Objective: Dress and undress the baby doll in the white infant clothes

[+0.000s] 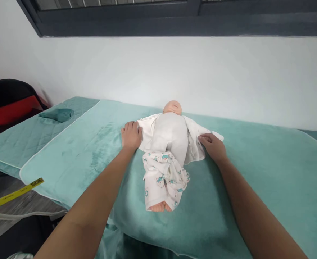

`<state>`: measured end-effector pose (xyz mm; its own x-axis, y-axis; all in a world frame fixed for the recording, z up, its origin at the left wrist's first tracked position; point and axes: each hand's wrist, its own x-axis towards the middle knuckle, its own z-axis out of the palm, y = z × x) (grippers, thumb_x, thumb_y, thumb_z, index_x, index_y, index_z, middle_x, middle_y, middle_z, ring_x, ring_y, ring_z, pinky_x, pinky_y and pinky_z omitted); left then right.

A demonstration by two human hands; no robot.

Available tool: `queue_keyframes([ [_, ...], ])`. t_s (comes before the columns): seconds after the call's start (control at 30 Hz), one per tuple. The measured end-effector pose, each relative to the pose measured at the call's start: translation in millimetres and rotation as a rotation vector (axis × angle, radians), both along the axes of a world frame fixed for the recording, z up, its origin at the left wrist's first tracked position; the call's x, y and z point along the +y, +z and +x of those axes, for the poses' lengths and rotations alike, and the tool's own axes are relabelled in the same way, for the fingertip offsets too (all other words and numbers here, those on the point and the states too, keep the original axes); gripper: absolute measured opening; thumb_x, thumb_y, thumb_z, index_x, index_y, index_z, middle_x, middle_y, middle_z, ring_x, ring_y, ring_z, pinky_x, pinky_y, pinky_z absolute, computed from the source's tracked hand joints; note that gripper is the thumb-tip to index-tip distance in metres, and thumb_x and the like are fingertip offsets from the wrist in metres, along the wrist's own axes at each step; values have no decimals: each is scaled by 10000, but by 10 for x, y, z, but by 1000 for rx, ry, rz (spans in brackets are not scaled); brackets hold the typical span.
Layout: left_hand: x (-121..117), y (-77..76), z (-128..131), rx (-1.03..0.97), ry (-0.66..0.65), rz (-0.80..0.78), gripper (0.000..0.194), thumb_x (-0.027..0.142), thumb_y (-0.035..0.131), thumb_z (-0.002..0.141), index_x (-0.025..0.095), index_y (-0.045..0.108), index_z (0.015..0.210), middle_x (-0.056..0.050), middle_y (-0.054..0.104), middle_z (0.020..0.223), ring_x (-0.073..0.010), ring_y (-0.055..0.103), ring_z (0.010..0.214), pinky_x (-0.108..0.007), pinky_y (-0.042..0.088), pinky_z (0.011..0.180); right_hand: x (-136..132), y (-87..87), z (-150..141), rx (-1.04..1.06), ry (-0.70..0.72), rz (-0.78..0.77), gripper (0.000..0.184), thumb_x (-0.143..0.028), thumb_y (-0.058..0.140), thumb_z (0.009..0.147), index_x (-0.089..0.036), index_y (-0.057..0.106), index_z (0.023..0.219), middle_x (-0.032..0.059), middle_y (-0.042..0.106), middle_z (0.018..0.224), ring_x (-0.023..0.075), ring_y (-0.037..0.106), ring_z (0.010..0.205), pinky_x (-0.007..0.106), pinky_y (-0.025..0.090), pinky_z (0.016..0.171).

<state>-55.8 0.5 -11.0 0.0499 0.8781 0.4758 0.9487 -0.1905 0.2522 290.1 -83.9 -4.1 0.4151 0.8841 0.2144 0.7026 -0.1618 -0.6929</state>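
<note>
A baby doll (170, 131) lies on its back, its head toward the wall and its feet toward me. Its torso is white, and an opened white baby shirt (196, 142) spreads out on both sides of it. Patterned baby pants (158, 180) are bunched around its legs, with the toes showing at the hems. On the left, my left hand (132, 135) is closed on the outer edge of the shirt, fingertips partly hidden. My right hand (213, 145) pinches the shirt's right side between thumb and fingers, near the sleeve.
The doll rests on a padded bed with a green cover (263, 172). A face hole (57, 115) shows at the bed's left end. Behind stands a white wall (174, 68) under a dark window frame (120, 21). A black and red chair (12, 104) and a yellow tag (15, 194) are at left.
</note>
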Motion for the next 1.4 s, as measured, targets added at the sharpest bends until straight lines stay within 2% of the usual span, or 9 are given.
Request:
queue_keyframes([
  [0.13, 132, 8, 34, -16, 16, 32, 388, 368, 376, 966, 158, 527, 1255, -173, 598, 1270, -336, 463, 1251, -477, 347, 1010, 35, -32, 36, 59, 140, 10, 381, -519, 634, 757, -213, 680, 979, 17, 706, 792, 196, 627, 792, 320, 438, 746],
  [0.27, 212, 3, 33, -31, 41, -6, 357, 399, 348, 980, 180, 548, 1179, -160, 639, 1179, -326, 524, 1176, -449, 367, 976, 55, -46, 52, 30, 153, -10, 353, -488, 637, 743, -211, 667, 960, 13, 692, 775, 190, 614, 757, 326, 435, 737],
  [0.47, 249, 2, 9, -70, 85, -77, 288, 385, 325, 991, 202, 543, 1030, -136, 671, 996, -301, 619, 1011, -402, 390, 906, 45, -17, 55, 124, -123, 227, 294, -381, 544, 749, -179, 649, 934, 29, 640, 749, 174, 554, 707, 306, 435, 707],
  [0.7, 297, 6, -55, -204, 216, -121, 307, 436, 278, 994, 225, 501, 990, -116, 673, 895, -299, 643, 839, -358, 392, 711, 89, -5, 226, 17, -329, 254, 254, -300, 512, 718, -190, 636, 910, 11, 578, 706, 176, 511, 672, 305, 393, 683],
  [0.93, 370, -27, -88, -294, 269, -88, 201, 371, 381, 950, 225, 513, 908, -102, 650, 829, -287, 624, 833, -368, 413, 729, 85, -75, 441, -59, -435, 264, 276, -282, 508, 705, -181, 635, 928, 31, 570, 746, 202, 516, 704, 330, 403, 698],
  [1.07, 386, -41, -90, -321, 273, -61, 132, 263, 416, 910, 219, 530, 959, -105, 648, 881, -284, 615, 868, -388, 431, 764, 79, -71, 337, -333, -298, 368, 241, -234, 483, 750, -172, 648, 914, 124, 623, 963, 274, 546, 948, 393, 414, 835],
  [1.2, 373, -45, -94, -325, 221, -31, 201, 188, 411, 884, 217, 542, 1034, -116, 642, 994, -288, 600, 949, -405, 441, 811, 55, -26, 68, -443, -44, 440, 254, -215, 456, 829, -189, 634, 1009, 127, 626, 1137, 271, 528, 1100, 408, 391, 949],
  [1.33, 313, -17, -70, -253, 155, 54, 277, 113, 418, 843, 193, 546, 1075, -137, 619, 1099, -304, 550, 1101, -433, 418, 916, 10, 8, -221, -496, 331, 420, 203, -254, 455, 898, -210, 620, 1008, 94, 640, 1133, 238, 542, 1081, 366, 400, 928],
  [1.4, 258, 9, -45, -210, 118, 96, 294, 83, 427, 820, 190, 550, 1065, -135, 616, 1136, -305, 528, 1138, -440, 398, 948, -34, 14, -326, -549, 437, 356, 162, -262, 466, 912, -213, 617, 944, 84, 655, 1048, 234, 553, 999, 356, 396, 865],
])
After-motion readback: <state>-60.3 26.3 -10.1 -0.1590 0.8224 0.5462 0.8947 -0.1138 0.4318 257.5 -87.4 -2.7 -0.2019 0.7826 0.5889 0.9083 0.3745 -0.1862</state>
